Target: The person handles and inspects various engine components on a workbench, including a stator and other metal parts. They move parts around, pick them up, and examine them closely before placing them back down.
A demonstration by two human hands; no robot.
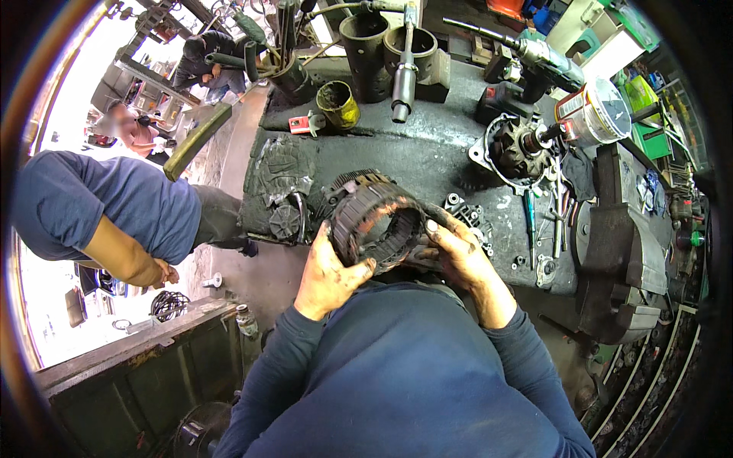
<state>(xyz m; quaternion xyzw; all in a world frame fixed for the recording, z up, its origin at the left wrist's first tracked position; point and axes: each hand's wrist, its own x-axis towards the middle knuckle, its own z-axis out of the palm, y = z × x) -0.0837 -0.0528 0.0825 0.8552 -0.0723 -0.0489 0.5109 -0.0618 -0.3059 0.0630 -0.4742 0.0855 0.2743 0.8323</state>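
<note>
Both hands hold a ring-shaped alternator stator [351, 217], dark with rust-coloured windings inside, at the bench's near edge in front of my body. My left hand [328, 275] grips its left side, with the thumb along the lower rim. My right hand [462, 256] closes on its right side, thumb up near the rim; some of its fingers are hidden. Both hands are blackened with grease. Just beyond my right hand lies a metal part with several round fittings [466, 210]. Farther right, an alternator housing with its finned rotor [519, 149] rests on the bench.
The dark workbench [412, 153] carries a teal-handled screwdriver [530, 217], a yellow can [340, 107], tall metal cylinders [365, 57], a power tool [546, 61] and a white bucket [599, 114]. A bulky dark metal block [618, 252] stands right. Another person [130, 202] stands left.
</note>
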